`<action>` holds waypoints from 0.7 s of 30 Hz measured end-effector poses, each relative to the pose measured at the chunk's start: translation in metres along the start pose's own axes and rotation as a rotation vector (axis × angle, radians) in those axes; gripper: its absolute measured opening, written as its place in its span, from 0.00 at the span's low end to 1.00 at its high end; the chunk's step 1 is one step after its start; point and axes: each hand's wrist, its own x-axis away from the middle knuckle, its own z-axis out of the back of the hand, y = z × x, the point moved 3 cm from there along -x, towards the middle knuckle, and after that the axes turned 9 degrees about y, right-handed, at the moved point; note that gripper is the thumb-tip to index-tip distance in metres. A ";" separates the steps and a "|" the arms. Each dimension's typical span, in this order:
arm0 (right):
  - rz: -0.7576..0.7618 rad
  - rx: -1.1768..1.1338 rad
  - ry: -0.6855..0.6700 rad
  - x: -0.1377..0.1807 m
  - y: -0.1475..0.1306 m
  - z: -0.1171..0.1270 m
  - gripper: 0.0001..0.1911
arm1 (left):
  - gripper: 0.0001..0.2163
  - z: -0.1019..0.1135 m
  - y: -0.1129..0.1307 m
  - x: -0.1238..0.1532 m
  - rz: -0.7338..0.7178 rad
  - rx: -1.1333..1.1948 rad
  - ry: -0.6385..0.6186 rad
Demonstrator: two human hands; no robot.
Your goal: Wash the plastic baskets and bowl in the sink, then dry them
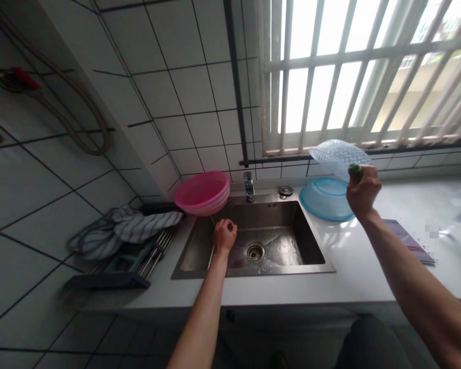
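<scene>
My left hand (pixel 225 236) is over the left part of the steel sink (pixel 288 251), its fingers curled closed. A small reddish bit shows at the fingertips, too little to name. My right hand (pixel 364 190) is raised above the counter at the right and closed around a small dark green object (pixel 355 172), most of it hidden in the fist. Just behind that hand, a clear plastic colander (pixel 336 152) leans tilted over a light blue plastic basin (pixel 322 200). Whether the hand touches the colander I cannot tell.
A pink basin (pixel 203 192) sits at the sink's back left corner, beside the faucet (pixel 249 185). A drain plug (pixel 286 191) lies on the back rim. Striped cloth (pixel 119 233) covers part of a rack (pixel 138 261) at left. A purple sheet (pixel 407 240) lies at right.
</scene>
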 end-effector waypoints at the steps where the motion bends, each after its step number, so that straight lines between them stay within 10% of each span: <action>1: -0.009 -0.025 0.061 -0.006 -0.008 0.008 0.17 | 0.07 0.000 0.000 0.000 0.001 0.002 -0.002; 6: -0.111 -0.086 0.085 -0.011 -0.064 0.039 0.14 | 0.06 0.000 -0.001 0.001 0.019 0.017 -0.009; 12: -0.122 -0.104 -0.271 0.031 -0.107 0.044 0.10 | 0.06 0.004 -0.004 0.001 0.049 0.040 0.028; 21: -0.101 -0.149 -0.875 0.105 -0.112 -0.017 0.05 | 0.08 0.003 -0.006 -0.001 0.055 0.102 0.095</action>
